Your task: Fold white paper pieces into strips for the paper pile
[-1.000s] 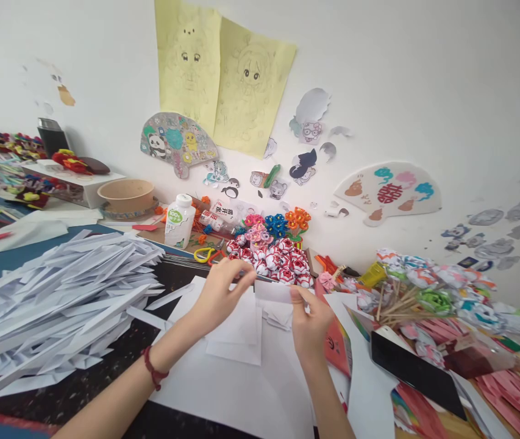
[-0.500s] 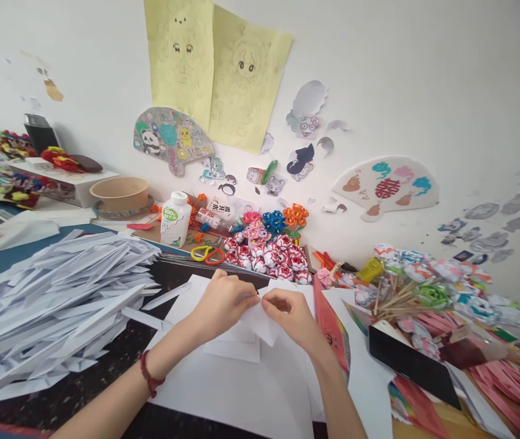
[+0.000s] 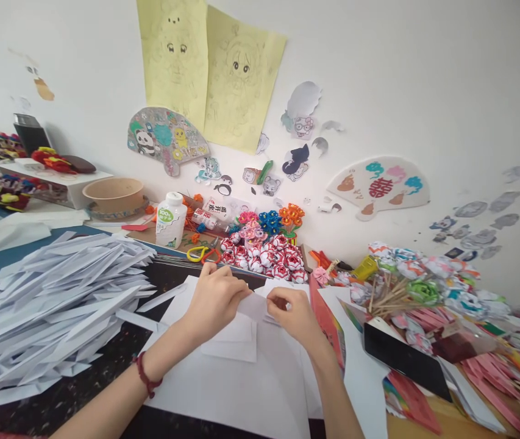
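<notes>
My left hand and my right hand meet over the middle of the table, both pinching a small piece of white paper between fingertips. The paper is held just above a stack of white sheets that lie flat on the dark tabletop. A red cord bracelet circles my left wrist. Both hands have their fingers closed on the paper's edges.
A big heap of folded white paper strips fills the left. Behind the hands are red-and-white paper flowers, a white bottle, scissors and a bowl. A black phone and paper flowers on sticks lie right.
My right hand has come in from the right to meet the left, and the paper piece, held out flat a second ago, is now gathered between both hands lower over the sheets.
</notes>
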A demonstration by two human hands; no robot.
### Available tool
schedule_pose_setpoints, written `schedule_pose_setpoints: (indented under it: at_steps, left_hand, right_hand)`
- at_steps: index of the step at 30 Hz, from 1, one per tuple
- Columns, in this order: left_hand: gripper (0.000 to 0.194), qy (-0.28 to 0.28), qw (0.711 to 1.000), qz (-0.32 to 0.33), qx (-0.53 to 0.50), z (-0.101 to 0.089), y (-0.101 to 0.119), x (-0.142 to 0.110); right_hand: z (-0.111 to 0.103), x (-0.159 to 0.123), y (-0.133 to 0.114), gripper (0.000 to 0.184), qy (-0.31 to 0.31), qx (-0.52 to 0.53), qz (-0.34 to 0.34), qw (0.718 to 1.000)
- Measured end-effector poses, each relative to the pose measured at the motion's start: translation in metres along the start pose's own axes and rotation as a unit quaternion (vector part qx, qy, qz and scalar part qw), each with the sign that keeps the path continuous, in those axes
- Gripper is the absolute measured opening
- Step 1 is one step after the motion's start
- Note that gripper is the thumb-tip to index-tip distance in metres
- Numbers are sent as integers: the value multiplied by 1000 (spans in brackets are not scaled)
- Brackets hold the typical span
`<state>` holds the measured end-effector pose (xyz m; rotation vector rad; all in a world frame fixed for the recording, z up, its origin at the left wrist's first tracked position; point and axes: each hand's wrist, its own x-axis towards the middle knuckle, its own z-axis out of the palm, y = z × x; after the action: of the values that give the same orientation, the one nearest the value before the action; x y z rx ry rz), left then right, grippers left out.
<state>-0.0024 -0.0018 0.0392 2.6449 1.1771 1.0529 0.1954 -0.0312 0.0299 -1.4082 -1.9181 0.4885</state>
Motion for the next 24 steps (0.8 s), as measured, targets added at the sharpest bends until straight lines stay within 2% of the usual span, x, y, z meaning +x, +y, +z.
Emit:
schedule_pose_setpoints:
  at_steps: [5, 7, 9, 10, 12, 14, 16, 18, 20, 22, 24]
  left_hand:
    - [24, 44, 996, -80, -9, -10, -11, 4]
    - [24, 29, 993, -111, -25, -8, -12, 4]
    - [24, 2, 989, -133, -57, -3, -12, 3]
    - [24, -6, 986, -145, -81, -1, -11, 3]
    - [23, -10, 975, -159, -152, 2, -9, 4]
    - [26, -11, 957, -169, -236, 1, -6, 5]
    - [32, -15, 928, -188, -322, -3, -3, 7]
    - [39, -30, 890, -206, -405, -9, 1, 8]
    - [43, -48, 866, -189, -460, -12, 5, 7]
    - [52, -49, 875, -152, -458, -10, 7, 5]
    - [60, -26, 901, -137, -410, -6, 8, 3]
  right_hand:
    - [-9, 1, 16, 18, 106, -116, 48, 986]
    - [-6, 2, 8, 15, 172, -90, 5, 981]
    - [1, 2, -6, 15, 208, -74, -81, 972]
    - [6, 2, -13, 20, 187, -76, -117, 972]
    - [17, 1, -23, 49, 120, -87, -162, 975]
    - [25, 1, -27, 61, 71, -81, -165, 980]
    - [28, 0, -27, 59, 62, -55, -140, 987]
    - [28, 0, -26, 54, 82, -14, -111, 990]
    - [27, 1, -26, 47, 103, 30, -89, 990]
    - [26, 2, -26, 42, 106, 65, -77, 989]
    - [27, 2, -27, 41, 97, 87, -75, 989]
